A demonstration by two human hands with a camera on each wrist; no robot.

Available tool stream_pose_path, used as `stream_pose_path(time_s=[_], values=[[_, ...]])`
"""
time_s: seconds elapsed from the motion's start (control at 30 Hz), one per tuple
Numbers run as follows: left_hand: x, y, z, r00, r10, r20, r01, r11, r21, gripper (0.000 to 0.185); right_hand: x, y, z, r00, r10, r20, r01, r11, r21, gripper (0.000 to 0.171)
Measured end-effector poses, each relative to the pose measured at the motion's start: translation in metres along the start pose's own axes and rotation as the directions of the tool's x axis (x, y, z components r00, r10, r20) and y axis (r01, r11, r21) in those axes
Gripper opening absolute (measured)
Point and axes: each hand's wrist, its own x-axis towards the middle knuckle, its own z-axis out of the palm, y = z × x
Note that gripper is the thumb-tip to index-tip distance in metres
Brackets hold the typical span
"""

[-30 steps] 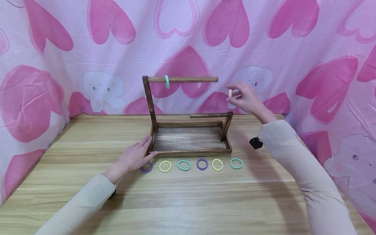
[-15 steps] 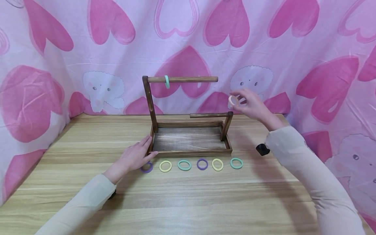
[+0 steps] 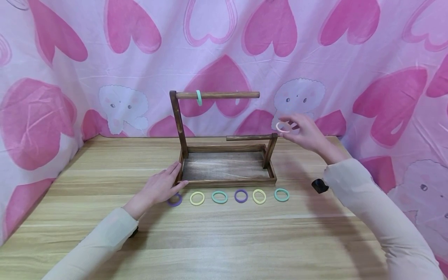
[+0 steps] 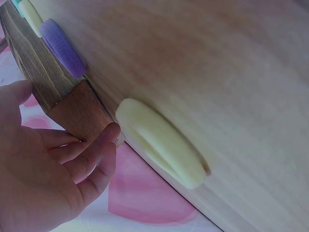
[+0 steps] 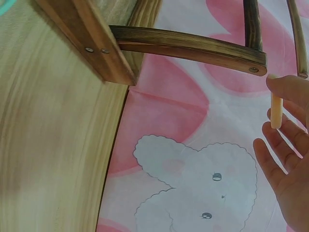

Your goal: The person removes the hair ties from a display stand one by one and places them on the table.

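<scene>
A dark wooden rack (image 3: 227,181) stands on the table, with a tall post and high bar (image 3: 217,94) on the left and a short post and low bar (image 3: 249,137) on the right. A green ring (image 3: 198,97) hangs on the high bar. My right hand (image 3: 303,132) pinches a pale peach ring (image 3: 281,127) in the air, just right of and slightly above the short post; the right wrist view shows this ring (image 5: 275,111) edge-on near the low bar (image 5: 193,46). My left hand (image 3: 161,187) rests with relaxed fingers on the tray's front left corner (image 4: 72,111).
Several rings lie in a row on the table in front of the tray: purple (image 3: 174,200) beside my left hand, yellow (image 3: 197,198), green (image 3: 219,196), purple (image 3: 241,195), yellow (image 3: 259,196), green (image 3: 281,194). A pink heart-print cloth (image 3: 315,46) hangs behind and at both sides.
My right hand has come down and slightly right with the peach ring, from near the high bar's level to just above the short post. The left hand has stayed put.
</scene>
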Motion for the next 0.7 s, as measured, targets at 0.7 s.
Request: stream_pose_path(time_s=[0.7], values=[[0.000,0.000,0.001,1.000,-0.003,0.002,0.003,1.000,0.006,0.070,-0.042,0.007,0.010,0.998,0.058,0.008,-0.057,0.998,-0.013,0.044]])
